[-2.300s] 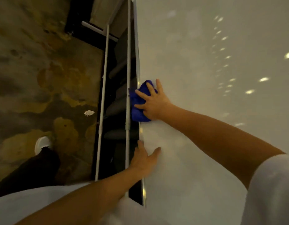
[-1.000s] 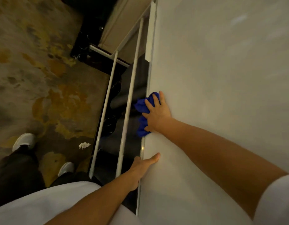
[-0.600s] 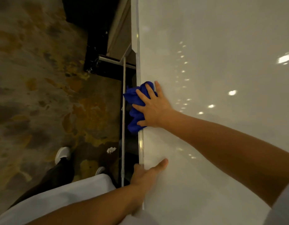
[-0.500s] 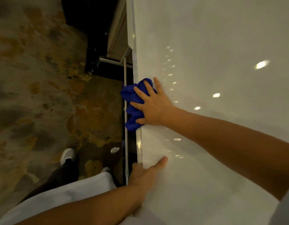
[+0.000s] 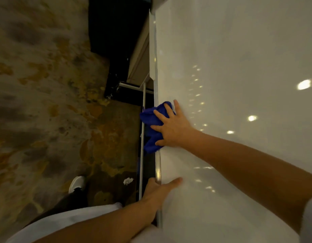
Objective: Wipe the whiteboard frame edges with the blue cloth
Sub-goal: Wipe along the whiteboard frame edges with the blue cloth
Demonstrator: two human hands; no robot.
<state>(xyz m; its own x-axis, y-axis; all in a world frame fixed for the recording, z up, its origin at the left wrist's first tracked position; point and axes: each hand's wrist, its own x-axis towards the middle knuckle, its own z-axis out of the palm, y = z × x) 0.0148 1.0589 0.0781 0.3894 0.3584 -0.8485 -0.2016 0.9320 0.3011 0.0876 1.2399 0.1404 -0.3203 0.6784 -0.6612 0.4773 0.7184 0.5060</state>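
Observation:
A glossy white whiteboard (image 5: pixel 230 67) fills the right half of the view, its thin metal frame edge (image 5: pixel 158 165) running top to bottom near the middle. My right hand (image 5: pixel 172 128) presses a bunched blue cloth (image 5: pixel 151 123) over that edge, fingers spread across the cloth, which hangs past the frame to the left. Lower down, my left hand (image 5: pixel 158 192) grips the same frame edge, thumb lying on the board face and fingers hidden behind it.
A white stand tube (image 5: pixel 142 137) runs alongside the frame, with a dark gap between them. Patterned carpet (image 5: pixel 46 102) lies at the left, with a scrap of white paper (image 5: pixel 128 181) on it. My white shoe (image 5: pixel 77 184) and dark trouser leg are at the lower left.
The view has shifted and swung while my right hand slid the blue cloth along the frame edge. My left hand has kept its hold on the edge below it.

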